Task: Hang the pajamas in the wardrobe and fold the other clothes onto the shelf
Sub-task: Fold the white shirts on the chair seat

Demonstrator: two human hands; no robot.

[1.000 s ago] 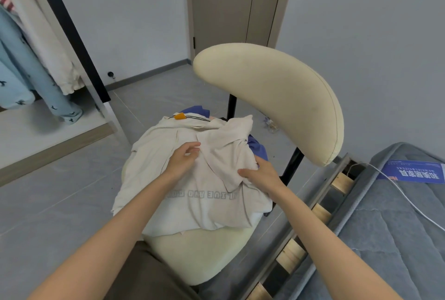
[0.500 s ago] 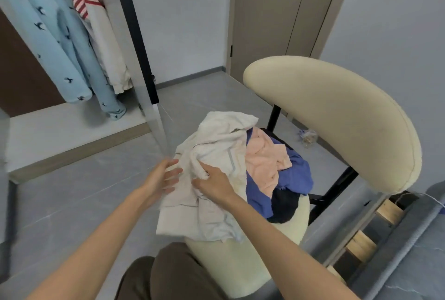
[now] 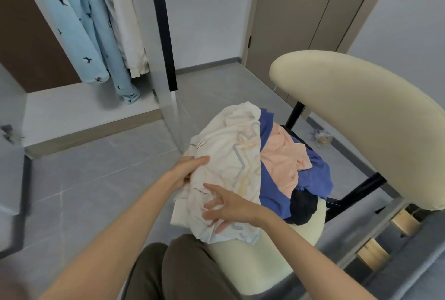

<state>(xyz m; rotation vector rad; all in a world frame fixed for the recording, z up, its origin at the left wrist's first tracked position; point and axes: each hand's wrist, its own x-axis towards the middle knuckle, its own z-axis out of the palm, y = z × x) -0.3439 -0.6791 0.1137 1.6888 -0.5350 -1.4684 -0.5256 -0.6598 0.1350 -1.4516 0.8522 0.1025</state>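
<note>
Over at the wardrobe (image 3: 166, 34) the light-blue bird-print pajamas (image 3: 79, 27) are on the rail beside a white top with red stripes (image 3: 120, 10), so the hanging half looks done. The folding half looks barely begun, because every loose garment I can count is here on the chair. The cream garment (image 3: 228, 167) sits bunched at the front-left edge of the chair seat (image 3: 265, 263) and spills over it, not folded at all. The left hand (image 3: 190, 172) clasps its left edge, fingers over the top and thumb hidden in the cloth. The right hand (image 3: 231, 208) lies on its near end with fingers spread wide, gripping nothing. Behind it, across the middle and back of the seat, the peach garment (image 3: 281, 157) lies on the blue garment (image 3: 315, 176), and a dark garment (image 3: 303, 208) hangs off the right edge. By my reckoning that leaves four pieces for the wardrobe shelf board (image 3: 84, 109), which is low down and well apart from the chair across grey floor tiles (image 3: 96, 179). The curved cream backrest (image 3: 361, 119) looms on the right, there is a beige door (image 3: 301, 10) beyond it, and a slatted bed frame (image 3: 397, 227) sits in the near right corner.
</note>
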